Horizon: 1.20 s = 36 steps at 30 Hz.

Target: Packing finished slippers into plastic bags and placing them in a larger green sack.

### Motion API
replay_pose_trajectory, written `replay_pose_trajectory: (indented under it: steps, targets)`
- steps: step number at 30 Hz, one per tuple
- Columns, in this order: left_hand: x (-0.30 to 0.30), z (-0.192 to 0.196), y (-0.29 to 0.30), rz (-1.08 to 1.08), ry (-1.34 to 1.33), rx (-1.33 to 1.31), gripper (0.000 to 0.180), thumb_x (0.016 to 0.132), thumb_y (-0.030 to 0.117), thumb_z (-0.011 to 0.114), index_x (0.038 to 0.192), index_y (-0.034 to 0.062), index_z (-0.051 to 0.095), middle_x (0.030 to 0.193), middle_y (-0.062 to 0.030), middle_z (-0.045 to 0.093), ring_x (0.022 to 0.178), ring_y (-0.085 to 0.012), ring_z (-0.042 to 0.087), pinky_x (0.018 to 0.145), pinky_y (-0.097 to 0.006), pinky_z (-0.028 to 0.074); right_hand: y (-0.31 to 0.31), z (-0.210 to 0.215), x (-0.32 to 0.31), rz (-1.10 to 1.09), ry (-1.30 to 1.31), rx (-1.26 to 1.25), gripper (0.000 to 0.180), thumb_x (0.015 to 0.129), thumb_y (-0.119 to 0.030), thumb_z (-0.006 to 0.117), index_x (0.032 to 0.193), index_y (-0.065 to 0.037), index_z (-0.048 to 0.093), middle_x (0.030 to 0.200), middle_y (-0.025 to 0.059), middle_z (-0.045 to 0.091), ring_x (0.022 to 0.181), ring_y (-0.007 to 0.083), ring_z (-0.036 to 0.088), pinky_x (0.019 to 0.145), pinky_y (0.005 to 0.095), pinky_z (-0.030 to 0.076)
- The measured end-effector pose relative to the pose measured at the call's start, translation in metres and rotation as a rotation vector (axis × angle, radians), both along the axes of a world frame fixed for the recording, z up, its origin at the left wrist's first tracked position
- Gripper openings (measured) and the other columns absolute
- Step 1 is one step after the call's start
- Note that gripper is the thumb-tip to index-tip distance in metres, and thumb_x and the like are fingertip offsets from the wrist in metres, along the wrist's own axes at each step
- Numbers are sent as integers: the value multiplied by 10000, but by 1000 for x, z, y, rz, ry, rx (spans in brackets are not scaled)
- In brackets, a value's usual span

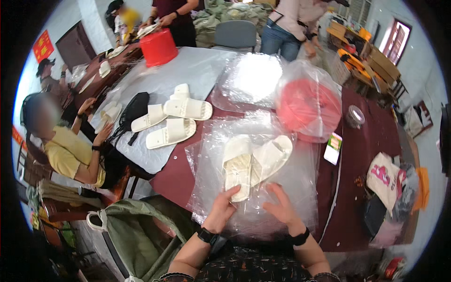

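White walls (70, 19), a grey chair (235, 34), a bright window (396, 41).

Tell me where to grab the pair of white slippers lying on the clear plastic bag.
Probably grip the pair of slippers at the near heel ends, coming from the person's side: those ends point toward the left hand, which already touches one, while the toes fan apart farther away on the plastic bag.

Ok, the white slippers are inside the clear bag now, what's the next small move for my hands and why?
Probably press the open lower edge of the clear plastic bag flat and fold it over. The pair of white foam slippers already lies fully inside, your left hand touches the slippers' near end, and your right hand rests spread on loose, wrinkled film.
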<state>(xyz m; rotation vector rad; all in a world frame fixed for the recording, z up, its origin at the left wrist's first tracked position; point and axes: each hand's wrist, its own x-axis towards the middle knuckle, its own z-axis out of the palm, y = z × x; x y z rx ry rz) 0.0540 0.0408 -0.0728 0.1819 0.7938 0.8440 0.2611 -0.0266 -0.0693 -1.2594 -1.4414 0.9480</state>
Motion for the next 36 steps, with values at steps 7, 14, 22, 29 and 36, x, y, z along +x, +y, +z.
replay_pose_trajectory:
  steps: [7,14,22,29,36]
  targets:
    - [-11,10,-7,-43,92,244,477,955,124,598,1396,12,456,1301,-114,606,1147,-239,624,989,-372,509,6,-5,36,255,-402,-28,539,870,-288,595,1330,-10,548,1431,192,490,1416,394,334,1177,510,229]
    - [-75,37,-48,258,-111,218,516,921,142,623,1393,9,462,1234,-116,635,1111,-235,637,937,-366,523,6,-15,9,166,-799,41,691,799,-387,724,1350,-16,534,1466,184,453,1421,403,310,1182,521,217]
    - [-264,22,-159,1193,1536,623,599,840,27,684,1399,-33,477,1248,-180,637,1178,-298,606,989,-356,472,4,-10,-2,136,-750,70,739,796,-322,756,1416,-35,474,1490,174,416,1437,392,276,1195,512,184]
    - [-315,-73,-202,698,1844,-9,618,766,198,692,1332,-5,548,1264,-217,627,1163,-388,592,985,-415,461,-1,-16,11,62,-775,90,726,820,-349,730,1410,-16,470,1493,174,414,1437,393,276,1195,529,174]
    - [-349,-178,-196,280,1675,-600,1254,635,530,865,1510,-76,203,1461,-339,396,1369,-434,395,1111,-465,365,1,-17,7,92,-786,63,739,818,-407,724,1407,-33,478,1490,165,421,1430,402,288,1188,546,180]
